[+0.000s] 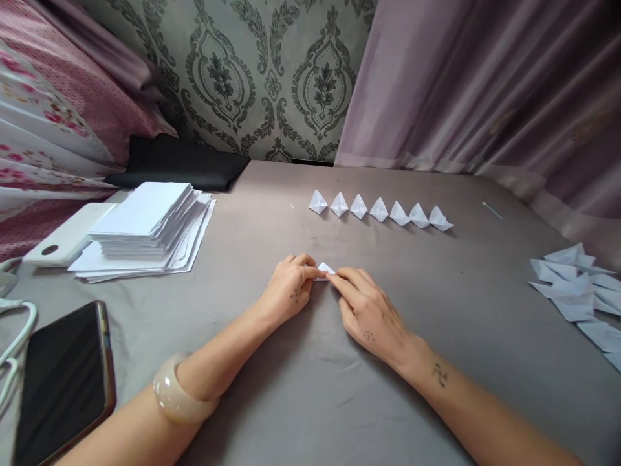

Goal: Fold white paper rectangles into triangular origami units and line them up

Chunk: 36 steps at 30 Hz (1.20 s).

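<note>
Left hand [291,291] and right hand [366,310] meet at mid worktop [301,388], both grips pinching a small folded paper piece [324,269] pressed flat on the grey cover. Row of seven folded paper pieces [379,210] toward far edge. Paper stack [145,226] at left, white power bank [68,234] beside it, phone [63,382] at near-left corner. Loose folded pieces [579,291] by right edge.

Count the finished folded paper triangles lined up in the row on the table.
7. The folded triangles stand in one row beyond the hands, running left to right. An eighth piece is pinched between both hands; loose folded sheets lie far right, uncounted.
</note>
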### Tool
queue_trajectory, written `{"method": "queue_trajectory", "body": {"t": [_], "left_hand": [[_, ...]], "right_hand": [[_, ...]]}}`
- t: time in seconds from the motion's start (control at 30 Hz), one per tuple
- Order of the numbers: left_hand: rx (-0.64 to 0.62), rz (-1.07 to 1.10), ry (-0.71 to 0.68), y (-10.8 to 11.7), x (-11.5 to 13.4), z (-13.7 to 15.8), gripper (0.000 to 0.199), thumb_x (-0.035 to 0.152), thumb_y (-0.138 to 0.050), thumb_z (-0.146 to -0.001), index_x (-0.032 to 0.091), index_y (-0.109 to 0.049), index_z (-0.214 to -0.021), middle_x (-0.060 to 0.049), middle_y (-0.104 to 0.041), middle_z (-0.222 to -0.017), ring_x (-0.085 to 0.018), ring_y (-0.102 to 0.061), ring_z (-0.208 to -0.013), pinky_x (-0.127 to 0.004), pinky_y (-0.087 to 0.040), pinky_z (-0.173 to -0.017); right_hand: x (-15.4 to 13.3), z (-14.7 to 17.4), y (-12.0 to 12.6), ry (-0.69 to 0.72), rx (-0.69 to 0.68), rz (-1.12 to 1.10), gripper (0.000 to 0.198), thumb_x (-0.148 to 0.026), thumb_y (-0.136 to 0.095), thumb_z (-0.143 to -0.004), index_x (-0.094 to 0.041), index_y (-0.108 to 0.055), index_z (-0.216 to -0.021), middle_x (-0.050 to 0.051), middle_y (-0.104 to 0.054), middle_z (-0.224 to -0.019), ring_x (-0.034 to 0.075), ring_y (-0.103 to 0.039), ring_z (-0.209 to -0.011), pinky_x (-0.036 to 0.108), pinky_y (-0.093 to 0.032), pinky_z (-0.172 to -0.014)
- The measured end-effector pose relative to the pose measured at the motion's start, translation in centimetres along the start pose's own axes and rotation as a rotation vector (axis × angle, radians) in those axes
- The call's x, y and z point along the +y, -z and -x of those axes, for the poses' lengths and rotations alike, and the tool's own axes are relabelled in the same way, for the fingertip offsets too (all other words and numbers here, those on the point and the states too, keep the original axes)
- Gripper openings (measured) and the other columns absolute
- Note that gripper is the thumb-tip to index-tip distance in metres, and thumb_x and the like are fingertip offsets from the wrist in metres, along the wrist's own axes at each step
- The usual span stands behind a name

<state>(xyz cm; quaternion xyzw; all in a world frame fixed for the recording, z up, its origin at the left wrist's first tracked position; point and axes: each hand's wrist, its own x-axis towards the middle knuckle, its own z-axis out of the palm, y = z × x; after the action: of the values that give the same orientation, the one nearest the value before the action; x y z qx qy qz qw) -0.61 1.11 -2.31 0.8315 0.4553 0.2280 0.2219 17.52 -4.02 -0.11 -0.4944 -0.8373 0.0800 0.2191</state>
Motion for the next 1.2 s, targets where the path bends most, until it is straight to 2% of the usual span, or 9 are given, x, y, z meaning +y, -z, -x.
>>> {"method": "queue_trajectory", "body": {"t": [0.13, 0.23, 0.33, 0.43, 0.53, 0.7, 0.87, 0.97, 1.2], "left_hand": [[0.007, 0.063, 0.066, 0.2, 0.0, -0.2, 0.035, 0.014, -0.044, -0.087, 0.029, -0.072, -0.101, -0.004, -0.065, -0.1, -0.019, -0.053, -0.084, -0.035, -0.042, -0.081], [0.07, 0.177, 0.237, 0.8, 0.1, -0.1, 0.03, 0.015, -0.046, -0.083, 0.023, -0.073, -0.095, -0.005, -0.066, -0.094, -0.019, -0.055, -0.084, -0.032, -0.042, -0.08], [0.133, 0.12, 0.407, 1.6, 0.5, 0.3, 0.024, 0.019, -0.05, -0.079, 0.023, -0.073, -0.087, -0.005, -0.064, -0.09, -0.023, -0.053, -0.091, -0.038, -0.039, -0.086], [0.099, 0.074, 0.477, 2.0, 1.1, 0.6, 0.017, 0.03, -0.056, -0.078, 0.023, -0.071, -0.077, -0.006, -0.062, -0.09, -0.026, -0.049, -0.095, -0.043, -0.035, -0.088], [0.082, 0.056, 0.489, 1.8, 1.3, 0.6, 0.019, 0.037, -0.058, -0.078, 0.021, -0.069, -0.076, -0.006, -0.061, -0.09, -0.026, -0.048, -0.094, -0.043, -0.034, -0.087], [0.055, 0.001, 0.48, 1.3, 1.0, 0.5, 0.017, 0.035, -0.058, -0.08, 0.019, -0.063, -0.077, -0.007, -0.056, -0.093, -0.026, -0.046, -0.094, -0.04, -0.033, -0.084], [0.034, -0.033, 0.495, 1.2, 0.9, 0.3, 0.016, 0.035, -0.057, -0.081, 0.019, -0.057, -0.08, -0.007, -0.052, -0.095, -0.025, -0.044, -0.093, -0.039, -0.033, -0.082], [0.023, -0.037, 0.483, 1.2, 1.0, 0.3, 0.015, 0.035, -0.057, -0.081, 0.02, -0.057, -0.079, -0.007, -0.052, -0.096, -0.025, -0.044, -0.094, -0.039, -0.032, -0.081], [0.04, -0.008, 0.443, 1.3, 1.2, 0.4, 0.014, 0.035, -0.056, -0.083, 0.024, -0.064, -0.083, -0.005, -0.055, -0.094, -0.025, -0.045, -0.094, -0.04, -0.031, -0.082]], "right_hand": [[-0.9, -0.2, -0.4, 0.03, -0.082, 0.108, 0.04, -0.007, -0.04, -0.085, -0.012, -0.053, -0.123, 0.012, -0.058, -0.107, 0.024, -0.051, -0.097, 0.038, -0.048, -0.085], [-1.1, -0.5, -0.3, 0.034, -0.125, 0.199, 0.033, -0.01, -0.041, -0.086, -0.012, -0.058, -0.114, 0.01, -0.058, -0.098, 0.023, -0.051, -0.087, 0.039, -0.047, -0.079], [-1.0, -0.7, 0.0, 0.026, -0.128, 0.206, 0.029, -0.011, -0.042, -0.086, -0.014, -0.06, -0.109, 0.008, -0.057, -0.094, 0.022, -0.051, -0.085, 0.036, -0.046, -0.078], [-1.0, -0.9, 0.2, 0.007, -0.125, 0.181, 0.03, -0.011, -0.042, -0.086, -0.016, -0.059, -0.11, 0.007, -0.057, -0.096, 0.02, -0.051, -0.085, 0.034, -0.045, -0.077], [-0.9, -1.0, 0.2, -0.007, -0.122, 0.164, 0.029, -0.011, -0.042, -0.086, -0.018, -0.059, -0.109, 0.007, -0.057, -0.098, 0.02, -0.051, -0.086, 0.033, -0.044, -0.076], [-0.6, -1.1, 0.3, -0.011, -0.131, 0.133, 0.027, -0.013, -0.041, -0.088, -0.017, -0.06, -0.107, 0.007, -0.057, -0.099, 0.02, -0.051, -0.088, 0.034, -0.044, -0.079], [0.2, -0.8, 0.2, -0.014, -0.153, 0.055, 0.036, -0.02, -0.039, -0.093, -0.02, -0.051, -0.127, 0.008, -0.057, -0.106, 0.021, -0.051, -0.093, 0.034, -0.045, -0.08], [0.3, -0.9, -0.1, -0.03, -0.151, 0.103, 0.042, -0.027, -0.041, -0.094, -0.019, -0.045, -0.134, 0.01, -0.055, -0.107, 0.023, -0.05, -0.092, 0.038, -0.045, -0.081], [-0.2, -2.4, -0.3, -0.055, -0.11, 0.136, 0.029, -0.027, -0.038, -0.094, -0.019, -0.06, -0.112, 0.008, -0.057, -0.095, 0.021, -0.05, -0.085, 0.036, -0.043, -0.077]]}}
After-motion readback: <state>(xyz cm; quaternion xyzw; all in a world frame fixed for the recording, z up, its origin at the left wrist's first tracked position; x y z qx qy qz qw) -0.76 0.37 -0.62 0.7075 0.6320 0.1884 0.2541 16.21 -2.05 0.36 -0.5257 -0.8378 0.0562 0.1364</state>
